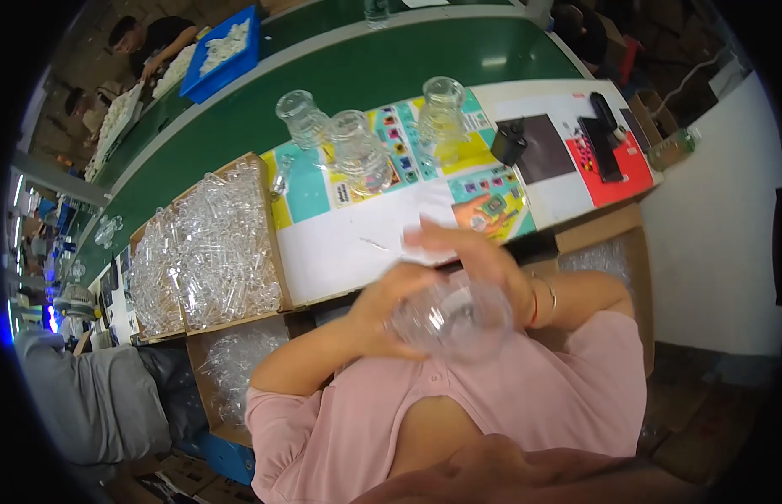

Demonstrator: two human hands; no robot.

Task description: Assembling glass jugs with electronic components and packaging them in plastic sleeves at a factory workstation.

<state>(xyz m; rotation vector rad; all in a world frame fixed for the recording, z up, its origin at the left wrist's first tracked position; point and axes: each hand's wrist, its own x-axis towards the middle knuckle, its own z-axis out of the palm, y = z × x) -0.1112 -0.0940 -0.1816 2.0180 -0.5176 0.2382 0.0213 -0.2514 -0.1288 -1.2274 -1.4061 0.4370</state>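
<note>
My left hand (381, 309) is wrapped round a clear, bulbous vessel (454, 317) that I hold tilted in front of my chest. Motion blurs the vessel, so its finer shape is lost. Beside and above it, my right hand (471, 252) has its fingers stretched out toward the left, the palm side close to the vessel; whether it touches is hard to make out. A few thin, small bits (374, 244) lie on the white tabletop just beyond my hands. Farther back stand three similar clear vessels: one at the left (302, 122), one in the middle (357, 155), another at the right (443, 118).
At left, a cardboard box (277, 252) is heaped with clear tubular pieces. Below the table edge sit open boxes, one at left (202, 378). A black phone (601, 149) and a black container (510, 143) lie at right. Behind runs a green conveyor (340, 63) with a blue tray (248, 71).
</note>
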